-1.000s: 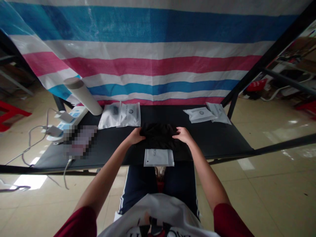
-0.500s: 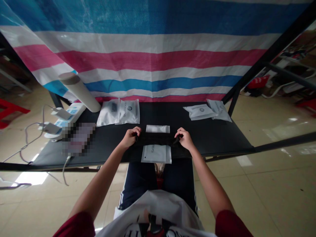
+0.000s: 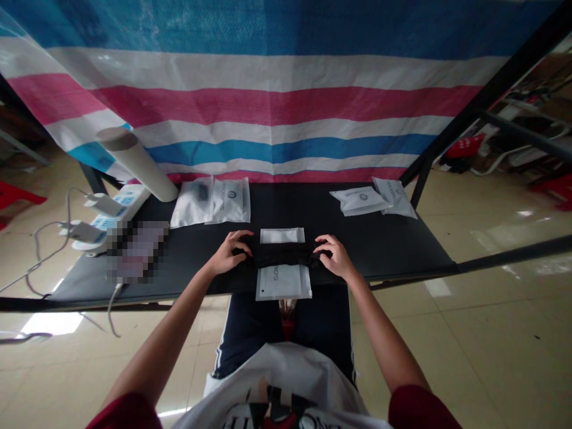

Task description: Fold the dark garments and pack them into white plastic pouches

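Note:
A strip of black material (image 3: pixel 282 254), which looks like folded cloth, lies across a frosted zip bag (image 3: pixel 284 283) with printed letters. The bag's white upper end (image 3: pixel 282 235) shows beyond the strip. My left hand (image 3: pixel 230 253) is beside the strip's left end, with its thumb and fingers apart. At the right end, my right hand (image 3: pixel 334 256) has its fingers curved and spread, close to the black material. Whether its fingertips touch the strip is hard to see, dark against the dark table.
Two filled frosted bags (image 3: pixel 231 201) lie at the back left, two more (image 3: pixel 363 201) at the back right. On the left stand a pale bottle (image 3: pixel 138 164), a power strip (image 3: pixel 118 217) with plugs, and a blurred phone-like object (image 3: pixel 138 250) on a cable. Striped sheeting (image 3: pixel 268 107) hangs behind the table (image 3: pixel 393 250).
Both hands have loosened from a pinch on the black strip's ends, and their fingers have spread. The strip now lies flatter over the bag. The view has shifted slightly.

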`<state>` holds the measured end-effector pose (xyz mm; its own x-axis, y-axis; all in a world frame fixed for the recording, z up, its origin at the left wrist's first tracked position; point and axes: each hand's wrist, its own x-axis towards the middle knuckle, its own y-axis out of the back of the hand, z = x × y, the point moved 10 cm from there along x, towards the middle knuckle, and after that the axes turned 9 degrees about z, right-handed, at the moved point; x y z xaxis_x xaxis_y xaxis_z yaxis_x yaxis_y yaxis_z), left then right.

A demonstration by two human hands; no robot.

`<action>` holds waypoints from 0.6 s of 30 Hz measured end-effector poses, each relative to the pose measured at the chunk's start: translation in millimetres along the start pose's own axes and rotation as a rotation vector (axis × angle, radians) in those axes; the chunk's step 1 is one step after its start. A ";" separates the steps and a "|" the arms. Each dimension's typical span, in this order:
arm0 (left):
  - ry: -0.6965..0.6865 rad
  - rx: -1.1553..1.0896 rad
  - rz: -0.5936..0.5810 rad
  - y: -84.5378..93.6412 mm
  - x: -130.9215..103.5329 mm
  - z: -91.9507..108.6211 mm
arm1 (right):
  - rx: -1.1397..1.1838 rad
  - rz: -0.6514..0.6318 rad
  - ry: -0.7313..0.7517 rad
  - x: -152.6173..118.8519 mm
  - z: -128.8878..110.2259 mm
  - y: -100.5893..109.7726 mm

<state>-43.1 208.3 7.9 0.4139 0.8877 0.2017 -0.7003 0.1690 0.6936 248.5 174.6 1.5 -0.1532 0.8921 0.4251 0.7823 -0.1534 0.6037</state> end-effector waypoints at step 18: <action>0.122 0.435 0.194 -4.2 20.3 -5.0 | -0.418 -0.005 -0.070 36.7 19.7 -9.0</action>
<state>-34.7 227.8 5.6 0.2107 0.9332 0.2910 -0.4389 -0.1756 0.8812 247.8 217.1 -1.6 -0.1036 0.9178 0.3832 0.4669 -0.2953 0.8336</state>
